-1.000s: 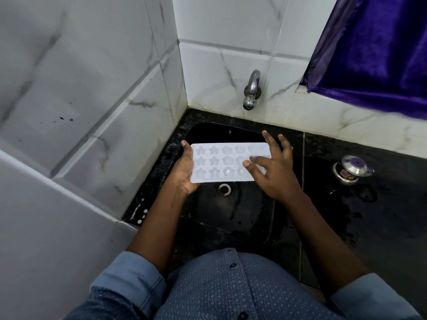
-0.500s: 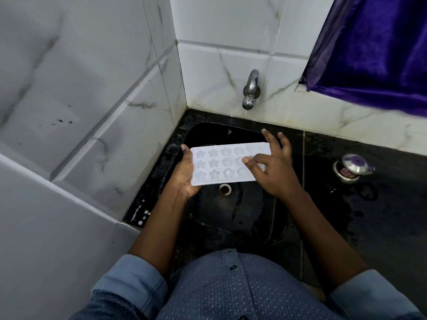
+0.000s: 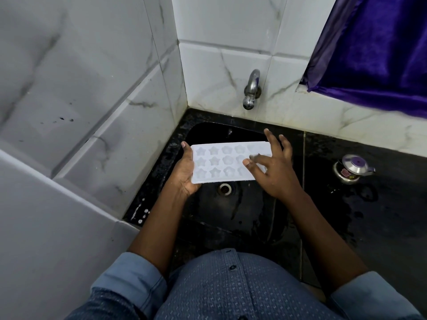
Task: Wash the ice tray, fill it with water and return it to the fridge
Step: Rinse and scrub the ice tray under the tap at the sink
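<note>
**Ice tray held over the sink, left hand gripping, right hand spread on top**

On my feed, the left hand (image 3: 184, 175) grips the ice tray (image 3: 219, 162) by its left short end. The thumb lies along that edge, the palm cups the near corner, and the other fingers are hidden beneath, so I cannot tell how they sit. The right hand (image 3: 276, 174) rests over the tray's right end with its fingers (image 3: 269, 137) spread and fairly straight. Two of them reach past the far rim, and the thumb tip lies on the moulds near the middle. The forefinger is blurred, so I cannot tell whether it presses down.

The tray is white, with star and flower shaped moulds in three rows, open side up and roughly level. It hangs above the black sink (image 3: 208, 132), directly over the drain (image 3: 225, 188), which shows just below its near edge. I cannot tell whether the moulds hold water.

A chrome tap (image 3: 250, 91) juts from the back wall above the basin, with no stream visible. The right hand covers the tray's right third.

To the right, well apart from the tray, a small metal lidded pot (image 3: 352, 168) stands on the wet black tabletop (image 3: 381, 227). White marbled tiles (image 3: 92, 88) line the corner on the left and behind. A purple curtain (image 3: 381, 47) hangs at the upper right.
</note>
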Available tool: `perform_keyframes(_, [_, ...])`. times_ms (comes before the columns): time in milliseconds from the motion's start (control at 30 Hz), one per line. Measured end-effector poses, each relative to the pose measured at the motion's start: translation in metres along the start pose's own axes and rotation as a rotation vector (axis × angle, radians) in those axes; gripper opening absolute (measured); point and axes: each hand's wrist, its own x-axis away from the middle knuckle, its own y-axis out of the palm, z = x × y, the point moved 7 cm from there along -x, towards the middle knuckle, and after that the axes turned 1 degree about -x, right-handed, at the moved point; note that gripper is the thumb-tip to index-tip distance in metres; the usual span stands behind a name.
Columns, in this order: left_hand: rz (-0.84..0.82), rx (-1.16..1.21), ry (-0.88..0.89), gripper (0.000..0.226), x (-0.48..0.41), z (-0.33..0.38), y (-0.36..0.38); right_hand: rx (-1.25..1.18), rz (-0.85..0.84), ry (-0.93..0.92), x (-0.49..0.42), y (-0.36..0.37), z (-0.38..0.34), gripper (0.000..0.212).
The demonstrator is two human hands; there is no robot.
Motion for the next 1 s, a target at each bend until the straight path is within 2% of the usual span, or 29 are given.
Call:
perform_keyframes(300, [0.017,-0.010,0.014,0.093,-0.001,0.001,-0.002,0.043,0.014,0.015,0.000,0.000,0.002,0.054])
perform_keyframes(467, [0.014,-0.007,0.011,0.093,0.002,0.002,-0.003,0.092,-0.042,0.037,0.000,0.003,-0.001,0.050])
perform_keyframes(600, [-0.008,-0.024,-0.004,0.095,0.005,-0.001,0.000,0.141,-0.069,0.048,-0.005,0.000,-0.002,0.056])
perform_keyframes(800, [0.011,-0.021,0.003,0.087,0.009,0.008,0.000,0.124,0.028,0.014,-0.004,-0.022,0.003,0.039])
perform_keyframes(1000, [0.031,-0.023,-0.005,0.088,0.007,0.006,-0.004,0.240,-0.026,0.075,-0.002,-0.022,0.014,0.053])
